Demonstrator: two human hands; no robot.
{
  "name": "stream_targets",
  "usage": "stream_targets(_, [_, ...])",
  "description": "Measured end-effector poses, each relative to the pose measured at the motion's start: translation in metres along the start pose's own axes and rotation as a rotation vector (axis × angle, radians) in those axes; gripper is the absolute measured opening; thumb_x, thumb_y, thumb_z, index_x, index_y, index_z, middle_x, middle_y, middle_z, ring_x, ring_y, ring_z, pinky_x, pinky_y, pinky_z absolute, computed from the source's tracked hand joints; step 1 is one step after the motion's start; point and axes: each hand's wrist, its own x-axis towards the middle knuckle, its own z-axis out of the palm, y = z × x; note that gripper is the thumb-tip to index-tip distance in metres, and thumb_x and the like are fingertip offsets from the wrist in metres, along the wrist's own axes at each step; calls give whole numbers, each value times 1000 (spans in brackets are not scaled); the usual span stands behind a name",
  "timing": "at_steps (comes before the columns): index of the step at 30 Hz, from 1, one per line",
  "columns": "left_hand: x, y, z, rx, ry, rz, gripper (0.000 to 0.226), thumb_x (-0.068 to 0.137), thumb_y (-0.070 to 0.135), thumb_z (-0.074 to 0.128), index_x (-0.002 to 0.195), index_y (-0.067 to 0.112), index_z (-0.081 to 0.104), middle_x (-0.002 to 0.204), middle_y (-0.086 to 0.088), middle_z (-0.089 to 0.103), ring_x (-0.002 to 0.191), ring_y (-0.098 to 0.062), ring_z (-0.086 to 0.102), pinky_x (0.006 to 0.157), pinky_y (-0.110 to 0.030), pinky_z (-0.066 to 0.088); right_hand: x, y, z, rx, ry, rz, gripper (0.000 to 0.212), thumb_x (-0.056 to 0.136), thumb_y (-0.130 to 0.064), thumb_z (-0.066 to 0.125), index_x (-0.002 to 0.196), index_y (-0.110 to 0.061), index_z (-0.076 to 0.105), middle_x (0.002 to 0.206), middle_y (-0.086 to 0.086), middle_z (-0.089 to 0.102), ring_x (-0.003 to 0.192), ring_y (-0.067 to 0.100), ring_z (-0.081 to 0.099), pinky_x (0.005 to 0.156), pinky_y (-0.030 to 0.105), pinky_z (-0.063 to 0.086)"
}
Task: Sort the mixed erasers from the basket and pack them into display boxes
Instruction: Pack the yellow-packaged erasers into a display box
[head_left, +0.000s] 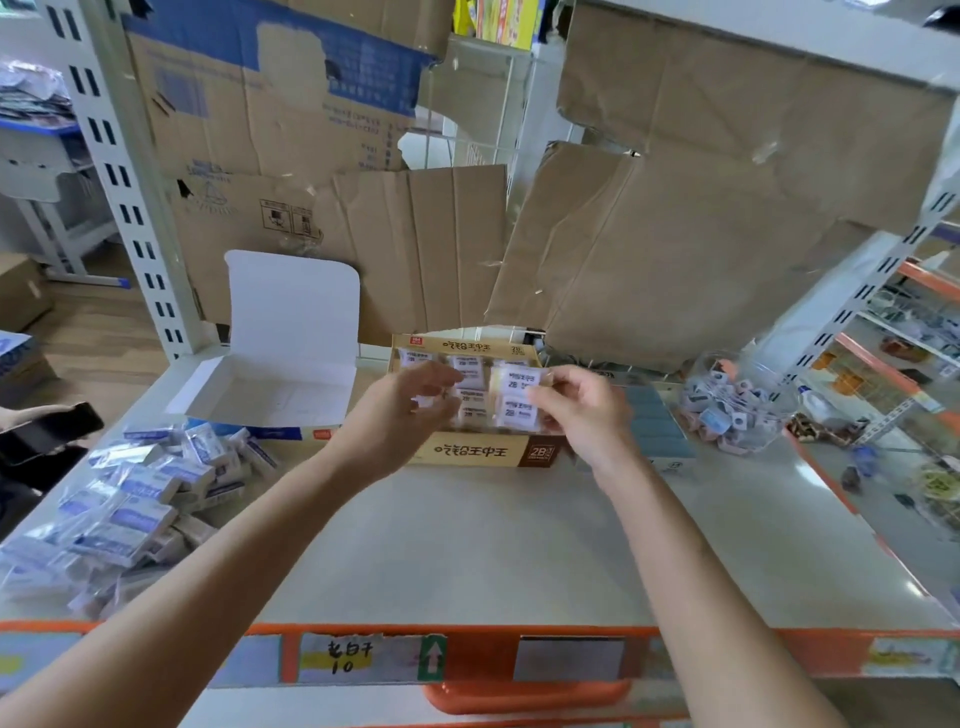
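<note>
Where the shelf (519, 551) meets its left edge, a loose pile of blue-and-white wrapped erasers (140, 499) sprawls from mid-depth to the front-left corner. Off that edge, someone else's fingers hold a dark phone (52, 428).

Just behind the pile, back-left: white box (280, 387), open, lid flap upright, inside looks bare.

Centre back: tan display box (478, 453), brown "2B" corner on its front wall, partly filled with rows of white wrapped erasers. It touches the white box's right side, or nearly; can't tell which.

Both hands are over the display box. Left hand (410, 410) is above the box's left half, fingers curled toward the thumb. Blurred, so can't tell if it has hold of anything. Right hand (582, 410) is above the right half, thumb and fingertips pinching a white 2B eraser (514, 381) by its right end, level with the top row.

Right of the display box, just beside it: grey-blue box (657, 426).

Near the back-right corner: clear tub (737, 400) tipped on its side, small mixed erasers spilling toward the right edge.

Flattened cardboard sheets (426, 244) stand behind the shelf's rear edge.
</note>
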Motion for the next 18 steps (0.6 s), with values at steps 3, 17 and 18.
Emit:
stream_targets(3, [5,3,4,313,-62,142,33,95,22,49,127,21,54,132,5,51,107,-13,54,87,-22,42,18,7,-12,-206,0,37,11,88,-15,62,99,-17,59,96,5,71,79,16,69,74,37,57])
stream_targets(17, [13,-22,11,496,-138,271,33,95,33,45,125,27,57,130,12,55,120,-6,48,99,-22,37,32,5,-12,-895,-28,-71,35,88,-28,60,121,-21,53,118,-1,55,91,12,50,54,16,27])
stream_targets(18, [12,-22,11,491,-145,258,34,95,34,45,126,27,57,131,12,54,122,-7,46,101,-23,35,32,6,-11,-899,-9,-98,35,88,-29,61,122,-21,53,119,-1,54,94,12,51,55,16,27])
